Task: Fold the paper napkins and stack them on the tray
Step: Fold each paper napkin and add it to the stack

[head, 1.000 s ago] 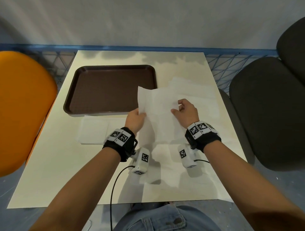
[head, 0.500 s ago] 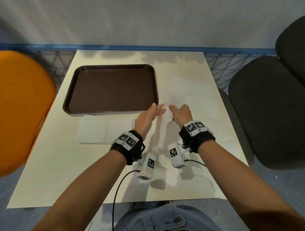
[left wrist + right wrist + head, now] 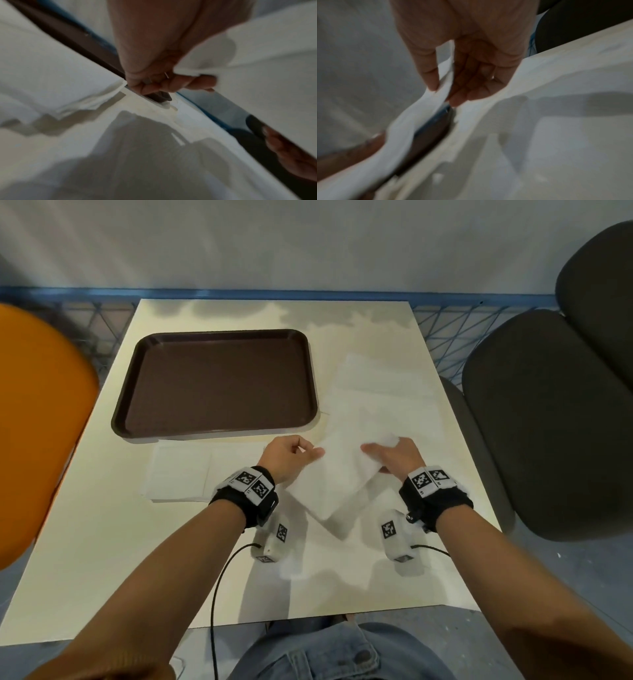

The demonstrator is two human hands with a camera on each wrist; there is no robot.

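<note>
Left hand pinching corner of white napkin, right hand gripping opposite edge, sheet hanging between them over table; brown tray lying at 11 o'clock, folded napkins at 9 o'clock

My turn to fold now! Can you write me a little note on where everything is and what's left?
Left hand: pinches one corner of the napkin in the air.
Right hand: thumb and fingers pinch its other side.
The napkin hangs between both hands above the table, part-way folded.
Folded napkins lie on the table just in front of the brown tray. Unfolded napkins lie to the tray's right.
Done: a few folded, none on the tray yet.
Left: finish this fold, fold the rest, stack all on the tray.
</note>
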